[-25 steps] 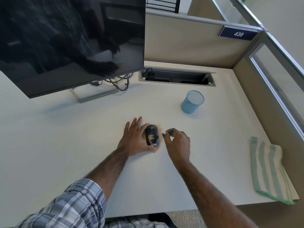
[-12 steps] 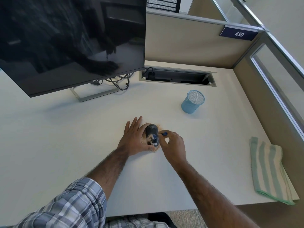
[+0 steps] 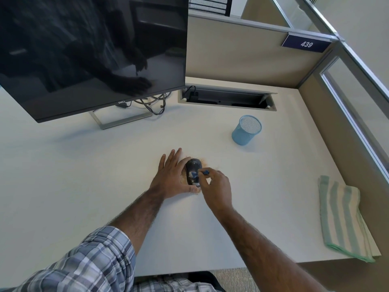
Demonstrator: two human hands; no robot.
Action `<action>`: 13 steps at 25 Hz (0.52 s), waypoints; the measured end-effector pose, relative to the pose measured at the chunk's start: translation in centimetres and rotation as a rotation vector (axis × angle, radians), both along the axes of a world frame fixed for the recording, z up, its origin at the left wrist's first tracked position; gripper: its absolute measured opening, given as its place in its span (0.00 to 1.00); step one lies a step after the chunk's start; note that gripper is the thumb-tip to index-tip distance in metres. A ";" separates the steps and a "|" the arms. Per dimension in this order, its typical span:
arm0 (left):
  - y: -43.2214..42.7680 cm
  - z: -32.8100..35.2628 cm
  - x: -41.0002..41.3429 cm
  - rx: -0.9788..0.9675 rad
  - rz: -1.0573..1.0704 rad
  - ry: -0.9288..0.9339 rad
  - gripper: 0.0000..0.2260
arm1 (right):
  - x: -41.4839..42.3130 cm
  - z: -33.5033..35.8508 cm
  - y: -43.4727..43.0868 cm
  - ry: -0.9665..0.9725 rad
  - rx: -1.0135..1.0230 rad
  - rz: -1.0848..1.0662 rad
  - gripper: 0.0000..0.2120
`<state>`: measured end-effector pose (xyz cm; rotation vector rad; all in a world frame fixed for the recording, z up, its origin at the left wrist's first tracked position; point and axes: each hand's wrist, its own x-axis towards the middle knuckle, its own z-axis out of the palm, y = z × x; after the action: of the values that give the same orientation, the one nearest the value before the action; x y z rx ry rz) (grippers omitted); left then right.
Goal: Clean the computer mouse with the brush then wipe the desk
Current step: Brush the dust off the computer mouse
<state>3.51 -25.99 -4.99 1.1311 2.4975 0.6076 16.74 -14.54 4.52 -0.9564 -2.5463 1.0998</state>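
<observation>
A black computer mouse [image 3: 193, 167] lies on the white desk [image 3: 84, 175], with tan crumbs on it and around it. My left hand [image 3: 172, 175] rests flat against the mouse's left side, thumb under its near end, holding it steady. My right hand [image 3: 216, 185] pinches a small blue brush [image 3: 203, 172] whose bristle end lies on the middle of the mouse. A green and cream striped cloth [image 3: 341, 218] is folded at the desk's right edge.
A large dark monitor [image 3: 90, 51] on a metal stand fills the far left, with cables behind it. A blue mesh cup [image 3: 246, 130] stands beyond the mouse to the right. A cable slot [image 3: 227, 99] is set in the desk near the partition wall.
My right hand has moved left from beside the mouse and brought the brush onto the mouse's top. Fewer crumbs show on the mouse. The left hand has stayed put.
</observation>
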 end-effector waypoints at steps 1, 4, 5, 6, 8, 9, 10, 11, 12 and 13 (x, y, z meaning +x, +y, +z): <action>0.0 0.1 0.0 -0.004 -0.005 -0.003 0.54 | 0.0 0.0 -0.2 -0.010 0.005 0.017 0.08; 0.0 0.0 -0.1 -0.004 0.005 -0.007 0.54 | -0.3 -0.1 -0.1 0.041 -0.002 -0.060 0.08; 0.0 0.0 -0.1 -0.004 0.005 -0.003 0.54 | -0.4 -0.2 -0.1 0.026 -0.008 -0.061 0.09; 0.0 -0.1 0.0 -0.007 0.001 0.002 0.54 | -0.5 -0.2 -0.2 -0.004 -0.003 -0.035 0.09; 0.1 0.0 0.0 -0.012 -0.006 0.007 0.55 | -0.5 -0.2 -0.5 -0.028 0.013 0.009 0.08; 0.1 0.0 -0.1 -0.013 -0.005 0.007 0.55 | -0.6 -0.2 -0.5 -0.008 0.014 -0.009 0.08; 0.0 0.0 -0.1 -0.011 -0.001 0.006 0.55 | -0.7 -0.3 -0.5 0.016 0.008 -0.043 0.08; 0.0 -0.1 -0.1 -0.012 0.001 0.009 0.55 | -0.8 -0.4 -0.5 0.020 0.003 -0.066 0.08; 0.0 -0.1 -0.1 -0.015 -0.001 0.015 0.55 | -0.9 -0.4 -0.6 -0.003 0.001 -0.054 0.08; 0.0 0.0 -0.1 -0.019 -0.005 0.022 0.55 | -1.0 -0.4 -0.7 -0.037 0.006 -0.021 0.09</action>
<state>3.44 -26.02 -5.04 1.1427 2.5123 0.5720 15.69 -15.28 4.10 -1.0083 -2.5611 1.0782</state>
